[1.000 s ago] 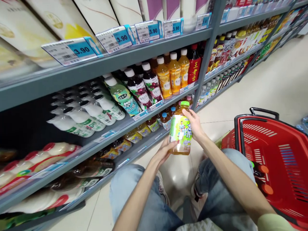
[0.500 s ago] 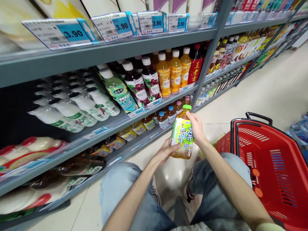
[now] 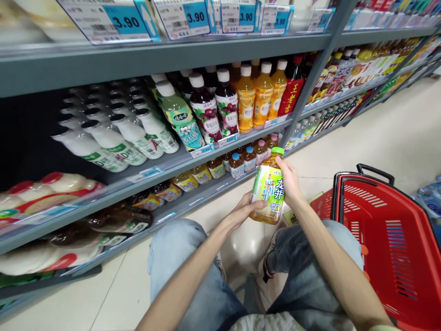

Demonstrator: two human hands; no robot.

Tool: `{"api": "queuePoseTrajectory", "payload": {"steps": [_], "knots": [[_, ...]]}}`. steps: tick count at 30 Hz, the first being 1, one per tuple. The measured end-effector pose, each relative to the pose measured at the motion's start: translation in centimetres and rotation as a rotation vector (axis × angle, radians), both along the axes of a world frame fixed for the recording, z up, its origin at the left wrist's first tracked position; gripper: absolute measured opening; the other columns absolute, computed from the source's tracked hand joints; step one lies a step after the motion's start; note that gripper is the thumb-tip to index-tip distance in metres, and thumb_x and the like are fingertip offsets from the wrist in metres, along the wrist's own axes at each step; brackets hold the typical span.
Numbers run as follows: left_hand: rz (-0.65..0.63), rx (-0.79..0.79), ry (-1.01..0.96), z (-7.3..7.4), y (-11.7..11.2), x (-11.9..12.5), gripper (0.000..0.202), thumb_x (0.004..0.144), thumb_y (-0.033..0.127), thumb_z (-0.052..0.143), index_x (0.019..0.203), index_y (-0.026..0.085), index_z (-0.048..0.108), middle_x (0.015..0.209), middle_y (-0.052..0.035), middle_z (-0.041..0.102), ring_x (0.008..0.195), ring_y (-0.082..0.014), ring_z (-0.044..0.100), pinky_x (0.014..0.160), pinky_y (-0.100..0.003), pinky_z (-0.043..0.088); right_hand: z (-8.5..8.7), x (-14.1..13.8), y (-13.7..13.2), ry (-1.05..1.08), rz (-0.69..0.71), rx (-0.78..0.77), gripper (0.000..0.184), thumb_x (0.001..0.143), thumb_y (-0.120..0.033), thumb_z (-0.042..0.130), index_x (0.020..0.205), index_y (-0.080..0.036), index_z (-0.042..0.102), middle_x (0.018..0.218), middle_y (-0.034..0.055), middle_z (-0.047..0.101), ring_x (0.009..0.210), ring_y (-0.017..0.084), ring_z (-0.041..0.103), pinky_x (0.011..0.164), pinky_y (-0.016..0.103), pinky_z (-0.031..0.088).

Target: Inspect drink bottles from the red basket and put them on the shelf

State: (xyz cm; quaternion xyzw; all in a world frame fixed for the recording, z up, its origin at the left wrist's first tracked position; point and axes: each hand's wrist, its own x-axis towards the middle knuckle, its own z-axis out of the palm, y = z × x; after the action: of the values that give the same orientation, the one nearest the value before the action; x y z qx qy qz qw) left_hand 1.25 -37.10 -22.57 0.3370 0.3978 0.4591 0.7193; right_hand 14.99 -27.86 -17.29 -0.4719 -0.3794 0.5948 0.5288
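A bottle of Longjing tea drink (image 3: pixel 266 186) is held up in front of the shelving, above the floor and between the person's knees, tilted a little so that its top leans to the right. It is clear plastic with squared shoulders, filled with amber liquid that shows at the neck and along the base, under a bright lime-green screw cap (image 3: pixel 277 151). The left hand (image 3: pixel 246 209) grips it low, the thumb laid across the lower front of the label; the right hand (image 3: pixel 290 181) is closed round its upper right side, fingertips near the shoulder. The wrap label (image 3: pixel 270 188) is yellow-green and white, with figures in light-blue-and-white striped shirts. Large dark-blue characters outlined in white read 龙井, with 娃哈哈 small above them; the lettering below is too small to read surely. On the shelf behind, the grape juice bottles (image 3: pixel 211 119) have white caps and read 娃哈哈 and 葡萄汁; the orange juice bottles (image 3: pixel 263 101) read 橙汁, and the red-labelled bottle (image 3: pixel 291 94) beside them reads 王老吉 in yellow. A pale green bottle (image 3: pixel 182 119) leans there too, marked 娃哈哈. Along the upper shelf edge, price tags (image 3: pixel 186 18) show 3.90. A red shopping basket (image 3: pixel 374 220) stands by the right knee.
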Motion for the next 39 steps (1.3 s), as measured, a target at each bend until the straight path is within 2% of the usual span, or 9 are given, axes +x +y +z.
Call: {"api": "queuePoseTrajectory", "payload": {"steps": [7, 13, 17, 22, 27, 33, 39], "knots": [[-0.018, 0.024, 0.004, 0.7, 0.1, -0.1, 0.075, 0.065, 0.047, 0.087, 0.127, 0.010, 0.067, 0.127, -0.0163, 0.073, 0.116, -0.0340, 0.069, 0.100, -0.040, 0.052, 0.5, -0.2, -0.1, 0.026, -0.009, -0.023, 0.047, 0.065, -0.057, 0.088, 0.081, -0.018, 0.066, 0.077, -0.0002, 0.065, 0.066, 0.014, 0.054, 0.063, 0.028, 0.044], [-0.024, 0.051, -0.043, -0.3, 0.2, 0.0, 0.071, 0.068, 0.041, 0.085, 0.129, 0.010, 0.066, 0.124, -0.0151, 0.075, 0.110, -0.0319, 0.071, 0.093, -0.037, 0.054, -0.2, -0.1, 0.0, 0.030, 0.002, -0.019, 0.045, 0.068, -0.057, 0.086, 0.082, -0.018, 0.068, 0.074, -0.0008, 0.064, 0.064, 0.014, 0.053, 0.062, 0.029, 0.043], [-0.017, 0.066, -0.033, -1.2, 0.3, -0.3, 0.064, 0.071, 0.037, 0.083, 0.127, 0.011, 0.067, 0.121, -0.0133, 0.076, 0.109, -0.0307, 0.071, 0.090, -0.035, 0.053, 0.1, -0.3, 0.0, 0.014, 0.002, -0.015, 0.047, 0.067, -0.057, 0.086, 0.083, -0.017, 0.068, 0.079, 0.0006, 0.067, 0.068, 0.015, 0.057, 0.064, 0.029, 0.044], [-0.023, 0.057, -0.055, -1.0, 0.3, -0.2, 0.065, 0.069, 0.035, 0.083, 0.126, 0.012, 0.067, 0.119, -0.0133, 0.076, 0.113, -0.0325, 0.070, 0.093, -0.038, 0.054, 0.6, -0.2, -0.1, -0.002, -0.004, 0.018, 0.045, 0.069, -0.056, 0.085, 0.085, -0.017, 0.068, 0.082, 0.0018, 0.068, 0.073, 0.016, 0.060, 0.069, 0.030, 0.047], [-0.011, 0.077, -0.052, -0.6, 0.1, 0.1, 0.067, 0.068, 0.035, 0.085, 0.128, 0.012, 0.065, 0.119, -0.0134, 0.076, 0.116, -0.0330, 0.069, 0.098, -0.039, 0.052, 0.2, 0.1, -0.4, -0.003, -0.005, 0.032, 0.041, 0.072, -0.055, 0.083, 0.084, -0.018, 0.069, 0.083, 0.0020, 0.069, 0.072, 0.016, 0.059, 0.069, 0.030, 0.047], [0.008, 0.086, -0.032, -1.1, 0.1, -0.1, 0.073, 0.068, 0.036, 0.085, 0.132, 0.011, 0.062, 0.120, -0.0140, 0.076, 0.112, -0.0326, 0.070, 0.096, -0.039, 0.053, -0.4, 0.0, 0.1, 0.001, 0.031, -0.030, 0.037, 0.073, -0.053, 0.082, 0.084, -0.019, 0.070, 0.085, 0.0023, 0.071, 0.075, 0.017, 0.062, 0.071, 0.031, 0.049], [0.014, 0.133, 0.037, -1.3, 0.2, -0.4, 0.079, 0.065, 0.038, 0.088, 0.133, 0.011, 0.057, 0.127, -0.0147, 0.073, 0.114, -0.0324, 0.069, 0.096, -0.039, 0.053, -0.2, 0.1, 0.4, 0.057, 0.073, -0.116, 0.038, 0.074, -0.052, 0.082, 0.092, -0.020, 0.073, 0.098, 0.0057, 0.076, 0.087, 0.021, 0.069, 0.082, 0.035, 0.054]]}}
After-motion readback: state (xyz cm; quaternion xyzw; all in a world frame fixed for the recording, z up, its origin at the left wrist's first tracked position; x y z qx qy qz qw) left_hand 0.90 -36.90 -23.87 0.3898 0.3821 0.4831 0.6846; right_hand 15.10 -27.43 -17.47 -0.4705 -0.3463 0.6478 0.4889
